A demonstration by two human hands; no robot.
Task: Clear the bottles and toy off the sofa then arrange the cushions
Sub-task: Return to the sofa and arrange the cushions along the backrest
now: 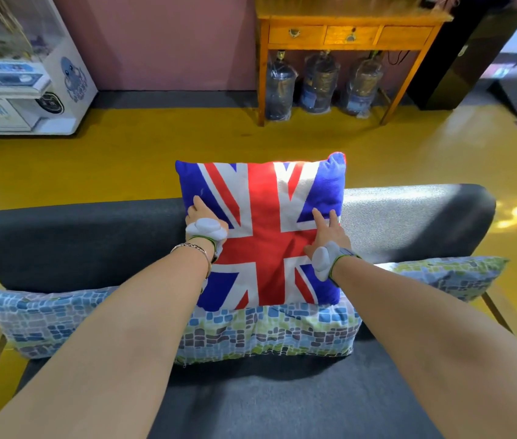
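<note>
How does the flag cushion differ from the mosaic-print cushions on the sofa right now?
The flag cushion stands upright against the sofa backrest; the mosaic-print cushions lie low along the seat. The flag cushion is red, white and blue, the mosaic-print cushions blue, green and grey. The left hand and right hand press the flag cushion; neither touches the mosaic-print ones. All sit on the sofa.

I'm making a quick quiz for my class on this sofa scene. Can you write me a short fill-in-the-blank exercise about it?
1. Both hands, the left hand and the right hand, rest on the ____-patterned cushion.
2. That cushion leans upright against the sofa's ____.
3. Below it lie two cushions printed with a ____ pattern.
4. Under the wooden table stand ____ large water bottles.

Missing words: flag; backrest; mosaic; three
</note>
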